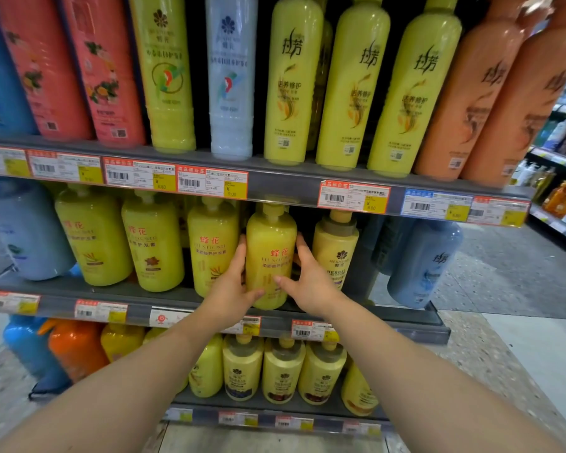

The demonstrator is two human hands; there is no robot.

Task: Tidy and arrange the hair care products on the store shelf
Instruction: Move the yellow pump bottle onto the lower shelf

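**Both hands square up a yellow bottle on the middle shelf**

Store shelving fills the view in three tiers, each edged with price tags. On the middle shelf (164,294) the left hand (231,286) and right hand (311,279) clasp one yellow pump bottle (270,256) from either side, fingers (242,253) curled round its flanks and thumbs across the lower front. The bottle stands upright at the shelf's front lip.

At 9 o'clock of it, just beside, stands a matching bottle (211,240), with two more further that way. At 3 o'clock stands a paler bottle (335,248), then a gap, then a blue bottle (427,259).

The step in hand looks like facing and aligning this bottle. Next it probably needs its label turned forward and its base set level with the row at 9 o'clock, without knocking the neighbours.
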